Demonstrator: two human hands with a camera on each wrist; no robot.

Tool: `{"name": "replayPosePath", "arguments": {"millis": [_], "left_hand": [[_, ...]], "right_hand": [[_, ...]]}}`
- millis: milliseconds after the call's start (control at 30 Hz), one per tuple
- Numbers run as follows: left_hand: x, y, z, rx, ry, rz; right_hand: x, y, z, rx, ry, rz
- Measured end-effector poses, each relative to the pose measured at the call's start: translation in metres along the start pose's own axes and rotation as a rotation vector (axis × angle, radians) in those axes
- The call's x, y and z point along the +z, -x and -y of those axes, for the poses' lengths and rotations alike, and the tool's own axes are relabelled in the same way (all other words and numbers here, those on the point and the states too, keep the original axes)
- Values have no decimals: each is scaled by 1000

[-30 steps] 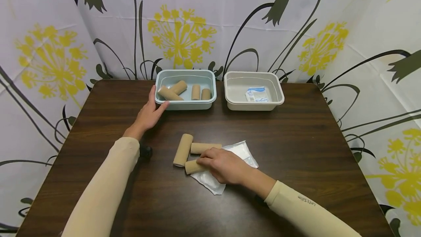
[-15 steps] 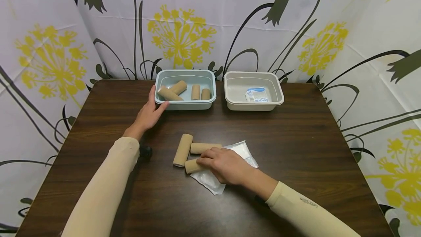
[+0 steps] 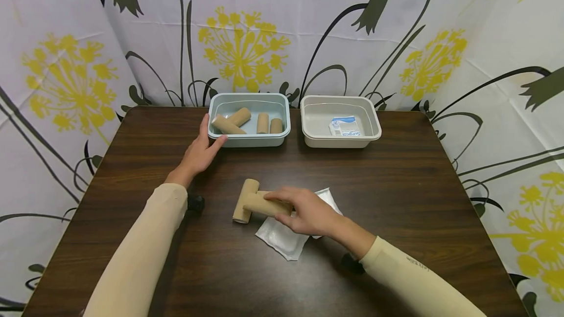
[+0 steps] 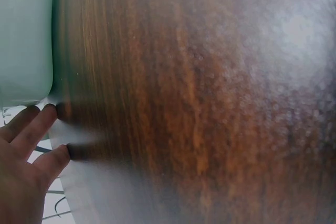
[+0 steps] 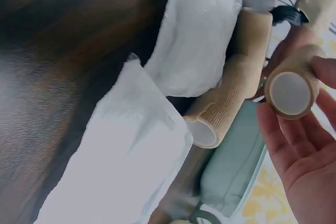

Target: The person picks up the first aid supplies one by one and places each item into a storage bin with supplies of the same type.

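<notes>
My right hand (image 3: 310, 212) pinches a tan bandage roll (image 3: 264, 204) between thumb and fingers. The right wrist view shows this roll's (image 5: 294, 85) round end with a white core. Beneath it, a second bandage roll (image 5: 223, 106) lies on the table, mostly hidden in the head view. A third bandage roll (image 3: 241, 213) lies slantwise to the left. Two white soft packets (image 3: 282, 238) lie under and beside the right hand. My left hand (image 3: 197, 154) rests at the near left corner of the light blue bin (image 3: 251, 142), fingers extended along its side and thumb at the near rim.
Inside the blue bin lie several more bandage rolls (image 3: 263, 123). A beige bin (image 3: 339, 142) stands to its right, holding a white and blue packet (image 3: 344, 126) printed "Surgical". Both sit at the back edge of the dark wood table (image 3: 396, 185), before a flowered curtain (image 3: 264, 23).
My right hand has lifted the nearest bandage roll off the white packet and shifted it slightly away from me, over the other roll. My left hand stays at the blue bin.
</notes>
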State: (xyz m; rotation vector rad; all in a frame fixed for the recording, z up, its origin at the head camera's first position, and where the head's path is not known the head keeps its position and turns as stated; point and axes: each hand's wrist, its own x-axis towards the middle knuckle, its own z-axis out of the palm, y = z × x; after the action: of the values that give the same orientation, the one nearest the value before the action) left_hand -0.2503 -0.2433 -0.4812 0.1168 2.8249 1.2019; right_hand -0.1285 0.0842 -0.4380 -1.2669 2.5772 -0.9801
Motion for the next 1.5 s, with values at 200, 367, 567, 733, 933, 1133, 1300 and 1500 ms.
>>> {"name": "replayPosePath", "arguments": {"millis": [200,367,567,733,933,1133,1300,1500], "left_hand": [[0,0,0,-3,-5,4],[-1,0,0,-1,-14,0],[-1,-1,2,2,-19,-7],[-1,-2,1,0,-19,-3],[-2,-3,2,1,-20,-2],[-2,-1,1,-12,-28,9],[-2,-1,0,-7,-26,0],[-1,-2,1,-6,-30,0]], "right_hand": [[-7,-20,-13,205,-357,-142],[-15,-41,-25,392,-722,-254],[-26,-67,-35,600,-1067,-410],[-34,-86,-44,684,-1187,-487],[-41,-108,-50,706,-1214,-537],[-44,-126,-58,723,-1228,-585],[-44,-134,-65,750,-1228,-634],[-45,-142,-66,741,-1200,-642]]}}
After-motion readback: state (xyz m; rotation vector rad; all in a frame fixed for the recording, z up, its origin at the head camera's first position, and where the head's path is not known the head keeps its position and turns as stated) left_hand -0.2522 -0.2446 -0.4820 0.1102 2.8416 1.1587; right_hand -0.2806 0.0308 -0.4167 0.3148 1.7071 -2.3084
